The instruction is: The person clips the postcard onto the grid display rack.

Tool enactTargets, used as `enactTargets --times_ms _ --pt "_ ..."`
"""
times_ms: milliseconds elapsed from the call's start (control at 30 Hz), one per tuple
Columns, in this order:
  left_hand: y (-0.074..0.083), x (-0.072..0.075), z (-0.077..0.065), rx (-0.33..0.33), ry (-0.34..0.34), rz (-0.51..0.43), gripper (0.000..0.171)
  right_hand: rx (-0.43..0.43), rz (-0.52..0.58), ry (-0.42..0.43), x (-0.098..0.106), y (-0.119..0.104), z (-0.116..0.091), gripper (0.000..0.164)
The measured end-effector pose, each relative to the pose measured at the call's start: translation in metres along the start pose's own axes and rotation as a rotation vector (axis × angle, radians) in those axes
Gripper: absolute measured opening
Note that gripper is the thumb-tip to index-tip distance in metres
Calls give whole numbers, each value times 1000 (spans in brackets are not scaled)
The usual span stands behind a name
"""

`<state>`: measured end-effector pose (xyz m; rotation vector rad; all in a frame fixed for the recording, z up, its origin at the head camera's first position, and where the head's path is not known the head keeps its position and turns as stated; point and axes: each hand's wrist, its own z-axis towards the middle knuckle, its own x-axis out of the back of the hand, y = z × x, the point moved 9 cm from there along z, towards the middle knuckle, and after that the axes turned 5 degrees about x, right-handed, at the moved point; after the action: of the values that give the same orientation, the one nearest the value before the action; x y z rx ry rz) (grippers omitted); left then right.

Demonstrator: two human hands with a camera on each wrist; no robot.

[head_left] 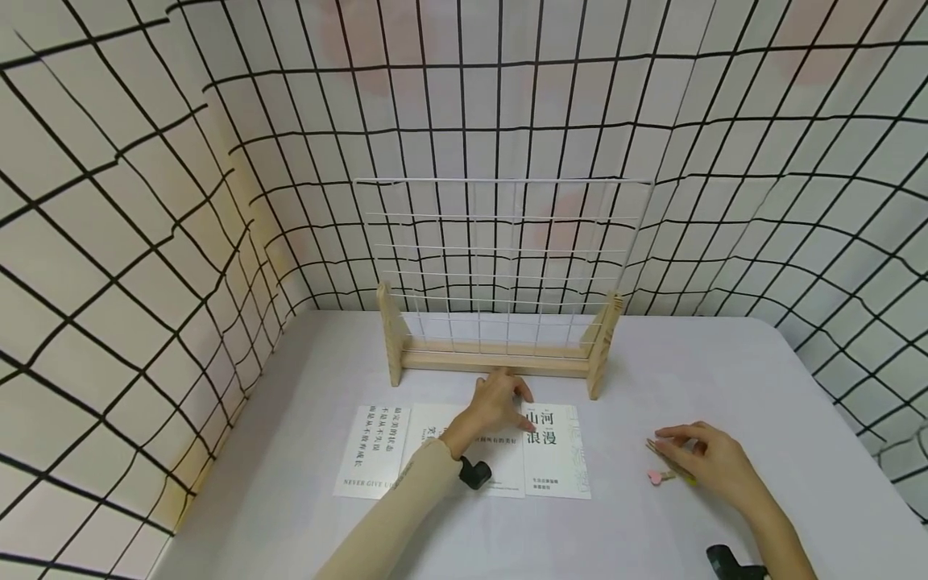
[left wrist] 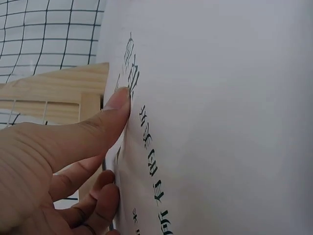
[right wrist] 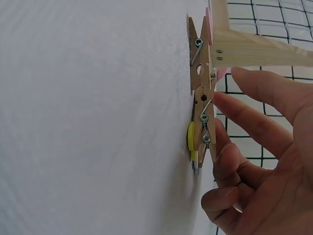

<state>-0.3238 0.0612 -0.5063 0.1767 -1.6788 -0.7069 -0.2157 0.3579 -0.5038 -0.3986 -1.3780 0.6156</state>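
The left hand (head_left: pixel 495 405) touches a white card (head_left: pixel 503 469); I can't tell if its fingers pinch it. Farther right, the right hand (head_left: pixel 714 466), fingers apart, is at wooden clips (right wrist: pixel 200 82).

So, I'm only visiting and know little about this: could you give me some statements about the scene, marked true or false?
1. A wooden stand supports a white wire grid. True.
2. The left hand is at the printed cards. True.
3. From the head view, the cards lie behind the stand. False: they lie in front of it.
4. The right hand is at the wooden clothespins. True.
5. Both hands wear gloves. False: both are bare.
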Motion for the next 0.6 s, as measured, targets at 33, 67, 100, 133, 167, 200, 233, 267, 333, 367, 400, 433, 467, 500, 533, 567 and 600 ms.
enactTargets --times_ms 33,67,100,133,167,200,233,267,333,367,400,433,467,500,533,567,600 --pt "0 0 1 1 -2 -5 44 -10 15 -15 -1 2 0 22" --pt "-1 -1 1 2 -4 -12 45 -22 35 -26 -2 5 0 22" --pt "-1 -1 2 1 -4 -17 45 -33 51 -38 -4 7 0 23" --pt "-1 -1 2 1 -6 -26 45 -38 65 -43 -4 9 0 23" --pt "-2 -1 3 0 -8 -37 45 -40 77 -47 -5 10 0 23" --pt "-2 -2 3 -1 -11 -45 45 -41 85 -47 -5 10 1 23" --pt "-3 -2 3 -2 -13 -55 46 -41 92 -46 -5 11 1 23" --pt "-3 -2 3 -2 -15 -67 46 -43 98 -44 -5 11 2 23" --pt "-5 -2 2 -3 -14 -95 45 -47 99 -44 -7 12 3 23" --pt "-5 -2 2 -6 -9 -113 44 -52 99 -47 -8 13 4 23" --pt "-6 -2 1 -12 -3 -127 43 -56 93 -48 -9 13 5 24" --pt "-6 0 1 -19 6 -146 42 -60 86 -49 -10 13 7 24" --pt "-6 1 0 -29 14 -166 41 -67 81 -48 -11 13 8 24" --pt "-5 2 0 -46 25 -186 40 -73 74 -49 -12 14 9 25" --pt "-4 4 -1 -64 34 -211 40 -79 68 -47 -12 13 11 25" --pt "-3 5 -1 -86 42 -240 39 -83 61 -44 -12 13 11 25" --pt "-1 7 -2 -110 46 -273 39 -89 55 -38 -12 13 12 25"
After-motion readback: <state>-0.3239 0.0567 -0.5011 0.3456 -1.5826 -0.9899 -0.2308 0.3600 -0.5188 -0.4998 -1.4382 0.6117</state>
